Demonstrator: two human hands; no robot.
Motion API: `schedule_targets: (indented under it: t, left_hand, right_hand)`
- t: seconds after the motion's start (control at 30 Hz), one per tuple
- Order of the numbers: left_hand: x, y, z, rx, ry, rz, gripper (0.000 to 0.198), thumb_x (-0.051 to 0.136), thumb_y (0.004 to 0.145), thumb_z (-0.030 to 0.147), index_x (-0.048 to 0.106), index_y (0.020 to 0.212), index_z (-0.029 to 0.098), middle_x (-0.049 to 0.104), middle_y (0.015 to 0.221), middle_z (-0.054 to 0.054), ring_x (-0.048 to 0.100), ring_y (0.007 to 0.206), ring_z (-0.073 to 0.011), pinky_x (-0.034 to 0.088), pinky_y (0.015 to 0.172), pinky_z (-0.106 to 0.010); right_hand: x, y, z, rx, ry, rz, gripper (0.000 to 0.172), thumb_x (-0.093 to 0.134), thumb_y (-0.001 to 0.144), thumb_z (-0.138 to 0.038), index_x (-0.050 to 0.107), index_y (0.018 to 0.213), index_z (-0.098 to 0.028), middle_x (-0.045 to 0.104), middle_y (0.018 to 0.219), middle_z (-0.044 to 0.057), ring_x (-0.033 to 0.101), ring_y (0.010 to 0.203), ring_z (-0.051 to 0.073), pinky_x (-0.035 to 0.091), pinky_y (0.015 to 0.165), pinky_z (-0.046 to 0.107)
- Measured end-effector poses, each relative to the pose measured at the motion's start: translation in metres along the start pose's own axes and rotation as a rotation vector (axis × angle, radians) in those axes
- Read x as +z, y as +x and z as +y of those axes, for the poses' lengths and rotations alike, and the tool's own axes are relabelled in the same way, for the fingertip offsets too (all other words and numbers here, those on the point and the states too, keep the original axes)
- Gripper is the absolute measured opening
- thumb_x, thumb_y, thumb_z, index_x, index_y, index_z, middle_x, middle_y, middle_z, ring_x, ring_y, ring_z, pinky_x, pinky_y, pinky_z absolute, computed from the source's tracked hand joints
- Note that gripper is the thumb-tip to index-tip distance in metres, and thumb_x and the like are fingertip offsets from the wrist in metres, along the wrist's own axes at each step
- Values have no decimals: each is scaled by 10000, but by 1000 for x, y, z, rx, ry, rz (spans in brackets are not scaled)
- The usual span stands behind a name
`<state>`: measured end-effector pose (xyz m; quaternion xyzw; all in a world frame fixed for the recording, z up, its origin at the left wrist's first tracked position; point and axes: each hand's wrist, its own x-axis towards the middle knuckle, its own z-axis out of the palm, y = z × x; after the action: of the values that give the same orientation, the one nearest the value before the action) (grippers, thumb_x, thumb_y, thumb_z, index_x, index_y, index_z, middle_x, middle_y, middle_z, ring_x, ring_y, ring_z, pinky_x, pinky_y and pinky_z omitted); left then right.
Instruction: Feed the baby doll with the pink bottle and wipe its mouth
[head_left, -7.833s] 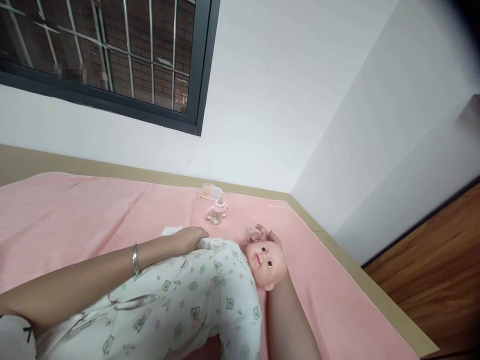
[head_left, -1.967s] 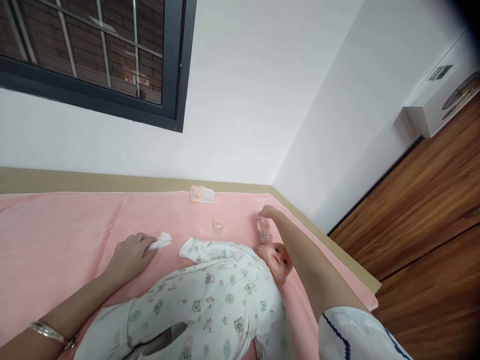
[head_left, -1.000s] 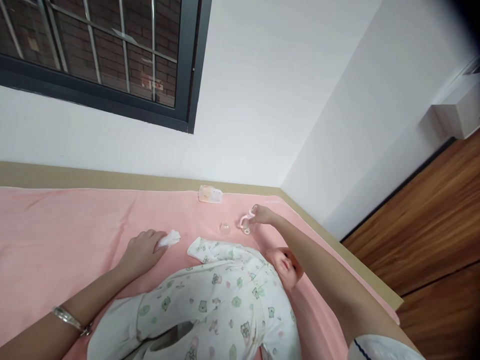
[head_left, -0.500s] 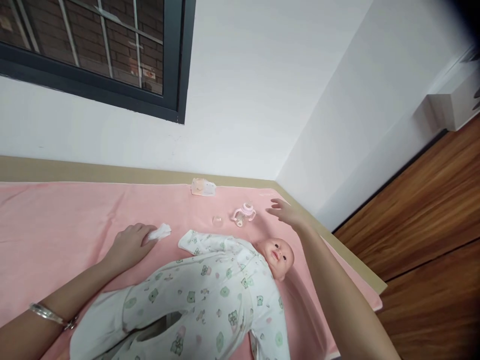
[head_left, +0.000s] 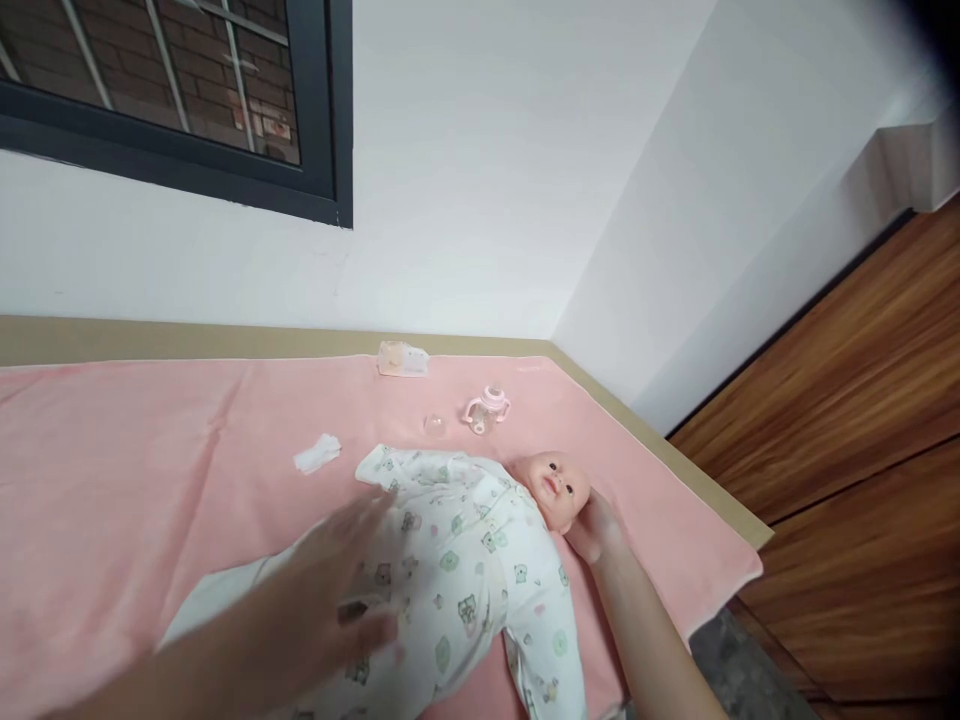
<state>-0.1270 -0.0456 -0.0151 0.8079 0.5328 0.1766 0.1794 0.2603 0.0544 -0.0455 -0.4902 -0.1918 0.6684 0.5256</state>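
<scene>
A baby doll (head_left: 551,484) lies face up in a white sleepsuit (head_left: 450,560) with green and brown bear prints. Blurred by motion, my left hand (head_left: 352,590) hovers over the suit's middle, thumb and fingers apart, nothing in it. My right hand (head_left: 596,528) cups the doll's head from the right side; its fingertips are hidden beneath the head. On the pink sheet beyond the suit lies a crumpled white wipe (head_left: 317,453), with no hand on it.
A small pink-handled baby bottle (head_left: 486,410) lies past the doll's head, beside a clear dome cap (head_left: 434,425). Farther back sits a small clear packet (head_left: 403,359). The pink sheet (head_left: 112,450) runs to the white wall; wooden panels (head_left: 862,450) stand at right.
My left hand has let go of the wipe and moved right, over the doll's body. My right hand has come down from above the bottle side to the doll's head.
</scene>
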Motion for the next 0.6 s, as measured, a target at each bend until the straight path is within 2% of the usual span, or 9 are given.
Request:
schedule_targets:
  t: [0.03,0.13,0.2,0.3,0.43,0.53,0.6]
  left_hand:
    - [5,-7,14,16,17,-122,1016,616,784,646,57,1562,306,176,1641,-64,254,1479,-411,360,1157,-586]
    - [15,-13,36,-36,108,-245,1180,782,641,591,89,1550,298,69,1640,-91,74,1497,-451,199,1187,-669]
    - [19,-9,37,-45,142,-260,1189,806,618,566,111,1543,292,51,1634,-110,35,1490,-461,150,1184,-689]
    - [23,-4,34,-32,161,-272,1126,758,681,558,71,1536,304,22,1631,-102,6,1492,-446,123,1181,-696]
    - [22,-5,37,-41,183,-316,1106,729,708,548,41,1533,286,7,1630,-95,-25,1498,-417,77,1195,-673]
    - [18,-5,42,-58,189,-368,1111,727,703,561,56,1536,259,5,1628,-107,-25,1501,-408,68,1205,-653]
    - [16,-4,44,-60,182,-377,1105,730,702,555,76,1538,247,20,1626,-116,-11,1501,-413,73,1205,-654]
  right_hand:
    - [1,0,1,28,61,-66,457,473,906,-277,542,1302,-57,591,1326,180,603,1205,298,527,1012,439]
    - [5,-1,0,103,137,-170,495,508,916,-288,507,1345,-42,551,1369,196,555,1265,317,475,1078,466]
    - [10,-6,-5,128,144,-182,515,502,918,-305,501,1352,-27,541,1376,207,543,1275,331,466,1082,486]
    - [22,-19,-16,105,137,-207,540,508,903,-350,525,1331,-21,540,1375,212,546,1269,339,482,1062,490]
    - [41,-30,-27,60,172,-228,607,588,841,-492,586,1285,-77,557,1371,178,550,1269,334,499,1045,481]
    - [46,-21,-25,29,169,-270,628,586,812,-609,645,1209,-126,602,1322,149,574,1242,319,496,1040,506]
    - [44,-8,-18,-102,133,-315,533,616,797,-571,677,1145,-171,634,1285,100,595,1216,267,489,1060,465]
